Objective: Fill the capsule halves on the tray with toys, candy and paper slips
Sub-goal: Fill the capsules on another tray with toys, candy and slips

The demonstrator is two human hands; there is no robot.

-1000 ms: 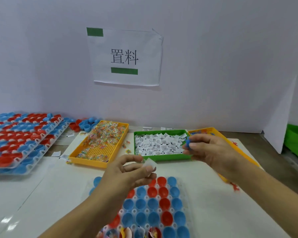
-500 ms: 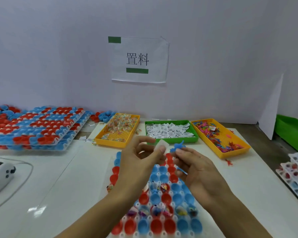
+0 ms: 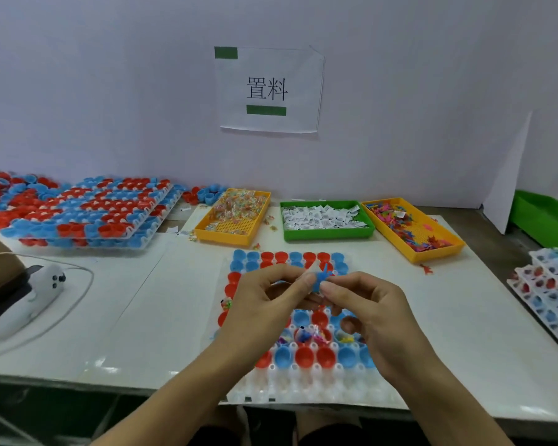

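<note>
left hand [image 3: 264,300] pinching a paper slip [image 3: 313,268] at frame center | right hand [image 3: 371,304] pinching a blue toy [image 3: 322,278] beside it | both hovering over the capsule tray [image 3: 303,384] lying on the surface [image 3: 142,317], lower center | 3 bins sitting behind: candy [image 3: 236,209], slips [image 3: 322,217], toys [image 3: 406,226]

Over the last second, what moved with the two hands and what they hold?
The right hand came back from the trays with a small blue toy and met the left hand, now both above the capsule tray. The left hand still pinches a white paper slip. Nothing was let go; the supply trays stayed put.
</note>
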